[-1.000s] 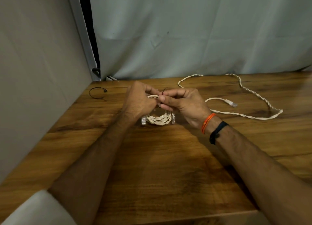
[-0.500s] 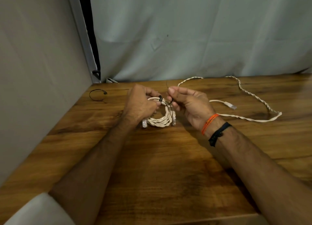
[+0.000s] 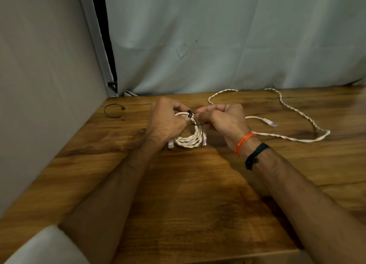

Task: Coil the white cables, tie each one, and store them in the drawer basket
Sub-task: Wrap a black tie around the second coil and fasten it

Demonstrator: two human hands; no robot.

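**Tie drawn snug around the first coil**

Since half a second ago your right hand has gone from loosely spread fingers to a curled pinch on the tail of the black tie, and the loop now sits tight around the coiled cable. By my reading the first tie is nearly cinched, so this coil is close to ready for storing.

Your left hand grips the far-left side of the coil, thumb pressed beside the tie's head, while the coil's lower edge rests on the bench. A second white cable lies uncoiled to your right, and a spare tie waits near the bench's left edge. No drawer basket is in view.
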